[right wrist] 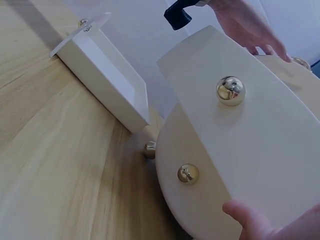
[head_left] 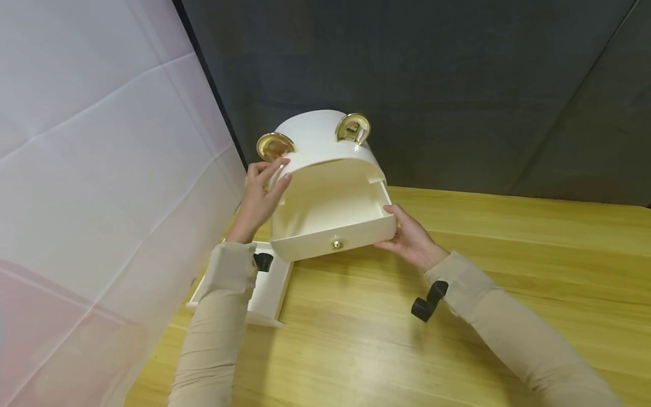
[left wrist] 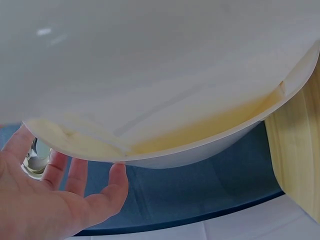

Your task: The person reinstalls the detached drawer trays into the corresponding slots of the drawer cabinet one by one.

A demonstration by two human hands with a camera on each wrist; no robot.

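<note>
- Hands first: left hand (head_left: 259, 195) rests on the left rim of the cream cabinet (head_left: 325, 150), fingers fairly straight against the curved shell, thumb near its front edge. In the left wrist view the fingertips (left wrist: 116, 175) sit just under the shell's rim, not wrapped round it.
- Right hand (head_left: 409, 237) holds the right end of the drawer (head_left: 333, 226), thumb on the front panel corner, fingers under or behind it; full curl is hidden.
- Step in hand, as a judgement: drawer sits part-way out of the cabinet's top bay; left hand braces the body while right hand works the drawer. In or out cannot be told.
- Next move calls for keeping the drawer level and square to its slot, with the left hand holding the shell steady, since the cabinet is tilted back and could rock.
- Cabinet look: glossy cream, arched top, two gold ear-like rings (head_left: 352, 128) on it, standing at the far left of the wooden surface (head_left: 508, 265) against a dark backdrop.
- Drawer look: empty inside, flat front with a small gold knob (head_left: 336, 244); right wrist view shows further gold knobs (right wrist: 230, 90) on the fronts.
- Second drawer (head_left: 264, 285) lies on the surface just beside the cabinet, under the left forearm.
</note>
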